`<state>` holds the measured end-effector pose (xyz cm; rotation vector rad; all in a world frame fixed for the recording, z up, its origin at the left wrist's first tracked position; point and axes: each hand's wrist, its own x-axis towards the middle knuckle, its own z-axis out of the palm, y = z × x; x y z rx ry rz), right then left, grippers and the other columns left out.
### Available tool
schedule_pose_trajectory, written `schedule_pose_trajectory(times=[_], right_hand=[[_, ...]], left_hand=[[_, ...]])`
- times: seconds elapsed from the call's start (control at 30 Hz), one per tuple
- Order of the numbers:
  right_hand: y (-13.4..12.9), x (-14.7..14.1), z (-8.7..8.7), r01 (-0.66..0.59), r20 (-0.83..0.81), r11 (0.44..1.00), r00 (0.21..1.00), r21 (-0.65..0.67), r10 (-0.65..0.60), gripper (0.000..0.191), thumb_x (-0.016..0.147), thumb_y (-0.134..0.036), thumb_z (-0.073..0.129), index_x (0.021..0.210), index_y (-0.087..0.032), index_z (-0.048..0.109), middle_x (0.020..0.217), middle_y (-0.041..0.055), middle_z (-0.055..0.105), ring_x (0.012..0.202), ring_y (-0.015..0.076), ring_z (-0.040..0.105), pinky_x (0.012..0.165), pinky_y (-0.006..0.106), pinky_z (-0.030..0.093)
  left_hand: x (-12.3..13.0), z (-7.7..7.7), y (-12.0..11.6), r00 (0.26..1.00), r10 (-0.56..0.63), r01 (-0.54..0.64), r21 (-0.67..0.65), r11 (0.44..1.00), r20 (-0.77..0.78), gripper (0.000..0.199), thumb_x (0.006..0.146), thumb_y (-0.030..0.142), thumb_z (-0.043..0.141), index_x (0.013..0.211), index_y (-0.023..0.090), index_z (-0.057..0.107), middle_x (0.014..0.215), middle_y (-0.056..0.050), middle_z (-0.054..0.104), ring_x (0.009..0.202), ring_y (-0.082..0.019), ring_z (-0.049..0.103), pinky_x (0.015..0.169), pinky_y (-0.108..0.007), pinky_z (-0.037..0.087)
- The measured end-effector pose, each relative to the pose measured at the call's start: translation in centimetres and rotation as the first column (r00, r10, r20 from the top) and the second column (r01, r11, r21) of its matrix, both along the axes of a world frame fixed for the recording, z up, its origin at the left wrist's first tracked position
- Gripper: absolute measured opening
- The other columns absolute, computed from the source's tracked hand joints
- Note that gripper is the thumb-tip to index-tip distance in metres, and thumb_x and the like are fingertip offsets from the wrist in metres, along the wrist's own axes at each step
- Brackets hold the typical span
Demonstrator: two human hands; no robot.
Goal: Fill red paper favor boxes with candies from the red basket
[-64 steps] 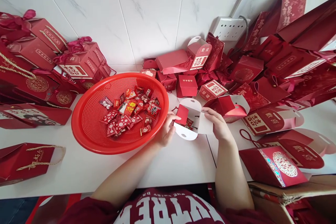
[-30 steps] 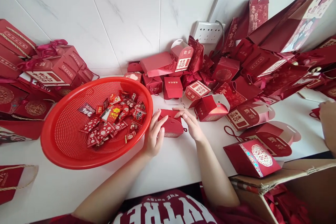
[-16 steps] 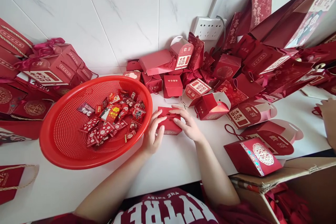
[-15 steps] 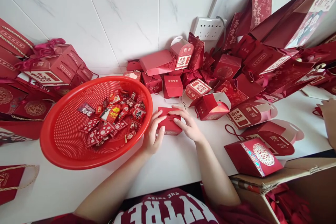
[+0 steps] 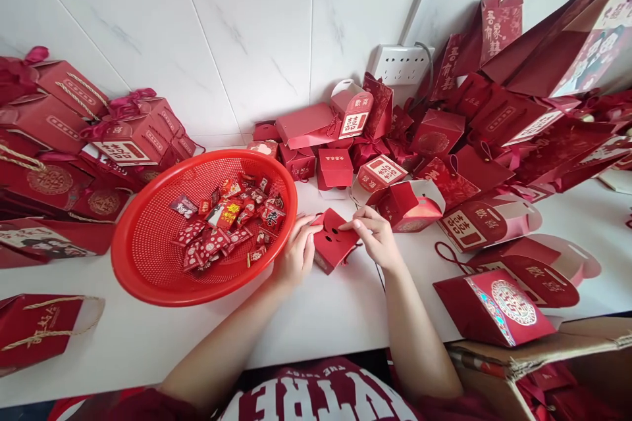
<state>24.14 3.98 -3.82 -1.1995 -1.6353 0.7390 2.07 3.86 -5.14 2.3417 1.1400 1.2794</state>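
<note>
Holding a small red box point(image 5: 336, 248) between them, both hands meet on the white counter point(image 5: 316, 316), just right of the red basket point(image 5: 148, 263). The left hand point(image 5: 296, 253) curls round the box's left side, fingers bent and closed against it, thumb towards the top flap. The right hand point(image 5: 378, 240) pinches the box's upper right edge, thumb and forefinger drawn together on the flap, the other fingers loosely folded. The box sits tilted, its top leaning left, with two small dark slots showing on the upper face; whether its base touches the counter cannot be told. A thin cord point(image 5: 378, 273) trails from under the right hand across the counter.

Wrapped sweets point(image 5: 227, 220) lie heaped in the basket, mostly towards its right side, near the left hand but apart from it. Behind the hands, against the tiled wall point(image 5: 247, 33), stands a jumble of red gift boxes point(image 5: 336, 168), and further right a pile of red bags point(image 5: 498, 112) leans below a white socket point(image 5: 399, 64). More ribboned boxes point(image 5: 133, 135) are stacked at the far left. A box with a shiny round emblem point(image 5: 494, 309) lies near the right forearm, beside the edge of a cardboard carton point(image 5: 543, 355).
</note>
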Motion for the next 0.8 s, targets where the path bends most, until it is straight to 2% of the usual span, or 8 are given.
schedule_pose_trajectory(times=[0.07, 0.17, 0.27, 0.37, 0.47, 0.6, 0.73, 0.8], right_hand=[[-0.2, 0.3, 0.2, 0.0, -0.021, 1.0, 1.0, -0.02, 0.0, 0.047, 0.1, -0.053, 0.049, 0.08, -0.025, 0.081, 0.074, 0.0043, 0.06, 0.07, 0.0191, 0.059, 0.069, 0.034, 0.047], [-0.6, 0.3, 0.3, -0.073, -0.048, 0.995, 0.996, -0.069, 0.07, 0.046, 0.099, -0.051, 0.053, 0.071, -0.022, 0.076, 0.068, 0.0043, 0.066, 0.064, 0.0189, 0.059, 0.065, 0.033, 0.044], [-1.0, 0.1, 0.1, -0.098, -0.092, 0.993, 0.992, -0.07, 0.091, 0.047, 0.099, -0.049, 0.055, 0.064, -0.021, 0.071, 0.064, 0.0039, 0.066, 0.059, 0.0175, 0.057, 0.061, 0.031, 0.042], [-1.2, 0.1, -0.4, 0.011, -0.162, 0.999, 0.987, -0.045, -0.018, 0.048, 0.099, -0.049, 0.054, 0.063, -0.021, 0.069, 0.052, 0.0005, 0.054, 0.052, 0.0149, 0.048, 0.056, 0.03, 0.038], [-1.3, 0.1, -0.9, 0.156, -0.202, 0.986, 0.966, -0.057, -0.164, 0.047, 0.099, -0.052, 0.052, 0.07, -0.021, 0.072, 0.05, -0.0017, 0.045, 0.05, 0.0146, 0.044, 0.054, 0.03, 0.036], [-1.3, -0.1, -1.5, 0.227, -0.123, 0.972, 0.964, -0.063, -0.234, 0.048, 0.098, -0.056, 0.051, 0.074, -0.02, 0.073, 0.052, -0.0007, 0.047, 0.051, 0.0162, 0.046, 0.053, 0.031, 0.036], [-1.1, -0.2, -2.1, 0.229, -0.02, 0.972, 0.973, -0.049, -0.23, 0.051, 0.097, -0.059, 0.05, 0.073, -0.02, 0.073, 0.052, 0.0003, 0.048, 0.051, 0.018, 0.049, 0.053, 0.032, 0.038], [-1.0, -0.3, -2.3, 0.224, 0.045, 0.974, 0.974, -0.036, -0.222, 0.051, 0.097, -0.06, 0.05, 0.074, -0.021, 0.073, 0.05, -0.0002, 0.048, 0.049, 0.0178, 0.049, 0.052, 0.031, 0.038]], left_hand=[[0.5, 1.0, -1.0, 0.993, -0.004, 0.003, -0.009, 1.0, -0.118, 0.033, 0.103, 0.03, 0.043, 0.128, 0.019, 0.061, 0.139, -0.013, 0.059, 0.138, -0.031, 0.047, 0.117, -0.055, 0.039], [1.8, 2.8, -2.8, 0.941, 0.036, -0.056, -0.049, 0.997, -0.337, 0.076, 0.086, 0.061, 0.064, 0.145, 0.016, 0.048, 0.15, -0.023, 0.046, 0.139, -0.046, 0.04, 0.11, -0.069, 0.038], [2.6, 4.2, -3.8, 0.89, 0.001, -0.057, -0.108, 0.992, -0.456, 0.082, 0.084, 0.059, 0.068, 0.153, 0.025, 0.041, 0.144, -0.022, 0.048, 0.128, -0.045, 0.05, 0.099, -0.065, 0.048], [2.3, 4.6, -4.1, 0.876, -0.083, -0.01, -0.189, 0.982, -0.475, 0.076, 0.085, 0.052, 0.069, 0.153, 0.035, 0.04, 0.133, -0.016, 0.053, 0.118, -0.039, 0.056, 0.094, -0.059, 0.053], [1.3, 4.1, -5.2, 0.9, -0.149, 0.052, -0.24, 0.969, -0.409, 0.075, 0.077, 0.054, 0.075, 0.145, 0.035, 0.053, 0.13, -0.015, 0.053, 0.117, -0.038, 0.055, 0.096, -0.058, 0.053], [-0.7, 4.4, -8.2, 0.956, -0.25, 0.184, -0.354, 0.917, -0.151, 0.078, 0.062, 0.051, 0.083, 0.136, 0.033, 0.063, 0.122, -0.011, 0.055, 0.113, -0.032, 0.058, 0.099, -0.049, 0.055], [-5.6, 8.0, -10.8, 0.971, -0.211, 0.239, -0.492, 0.837, 0.112, 0.077, 0.069, 0.047, 0.079, 0.142, 0.035, 0.058, 0.128, -0.01, 0.054, 0.112, -0.03, 0.062, 0.103, -0.046, 0.054], [-9.3, 10.7, -11.1, 0.977, -0.14, 0.196, -0.428, 0.882, 0.158, 0.071, 0.077, 0.055, 0.073, 0.143, 0.033, 0.057, 0.134, -0.012, 0.052, 0.115, -0.032, 0.062, 0.1, -0.047, 0.056]])
